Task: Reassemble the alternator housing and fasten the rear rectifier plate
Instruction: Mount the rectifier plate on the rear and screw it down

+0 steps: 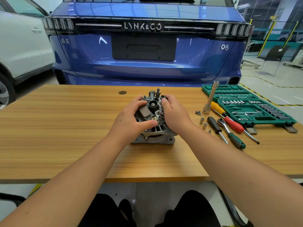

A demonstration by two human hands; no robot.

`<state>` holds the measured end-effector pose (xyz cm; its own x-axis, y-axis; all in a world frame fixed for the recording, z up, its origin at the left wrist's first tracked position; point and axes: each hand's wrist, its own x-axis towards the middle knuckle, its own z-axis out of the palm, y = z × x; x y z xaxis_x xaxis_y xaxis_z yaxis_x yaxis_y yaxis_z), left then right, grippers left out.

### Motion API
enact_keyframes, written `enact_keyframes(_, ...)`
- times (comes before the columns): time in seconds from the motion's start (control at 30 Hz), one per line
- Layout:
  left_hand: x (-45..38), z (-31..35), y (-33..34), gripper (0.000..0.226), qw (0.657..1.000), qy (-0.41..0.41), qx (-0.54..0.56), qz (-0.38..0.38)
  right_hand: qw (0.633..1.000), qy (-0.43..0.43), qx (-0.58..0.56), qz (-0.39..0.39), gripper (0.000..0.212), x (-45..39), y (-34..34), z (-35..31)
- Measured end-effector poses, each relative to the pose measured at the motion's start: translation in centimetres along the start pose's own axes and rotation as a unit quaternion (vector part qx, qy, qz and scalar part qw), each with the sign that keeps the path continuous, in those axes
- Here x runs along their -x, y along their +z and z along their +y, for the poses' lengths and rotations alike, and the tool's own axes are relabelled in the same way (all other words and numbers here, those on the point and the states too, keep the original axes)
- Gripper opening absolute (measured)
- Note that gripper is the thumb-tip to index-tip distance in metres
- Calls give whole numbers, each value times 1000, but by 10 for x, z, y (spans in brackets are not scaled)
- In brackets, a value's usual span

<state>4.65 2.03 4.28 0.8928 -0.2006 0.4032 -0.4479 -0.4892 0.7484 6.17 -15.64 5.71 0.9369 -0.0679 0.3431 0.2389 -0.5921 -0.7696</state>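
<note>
With the alternator (153, 122) gripped mid-bench (65, 128) by both the left hand (131, 118) and the right hand (173, 113), its rectifier plate (152, 105) could be seated misaligned, leaving screw holes off-centre.

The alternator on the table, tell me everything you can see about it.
The alternator sits on the wooden table, rear end facing up. Its housing looks like grey cast metal with vent slots and mounting ears at the base. On top lies the dark rectifier plate with a tan rectangular block, a round central hub and a threaded stud at the far edge. The left hand and right hand grip it from either side, fingers curled over the plate.
</note>
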Motion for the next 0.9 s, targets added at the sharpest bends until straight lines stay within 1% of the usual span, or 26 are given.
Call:
enact_keyframes(0.3,-2,1,0,79,1000,6,-20,16,1000,21,0,5,40,1,2,-4)
enact_keyframes(0.57,0,-1,1,81,1000,6,-3,10,1000,5,9,11,26,2,2,-3)
enact_keyframes(0.63,1,0,2,82,1000,5,3,15,1000,4,15,11,28,2,2,-3)
enact_keyframes(0.8,2,3,2,85,1000,8,-8,21,999,16,48,9,41,-1,3,-5)
enact_keyframes(0.9,2,3,3,85,999,14,-19,21,999,15,49,12,40,-2,4,-4)
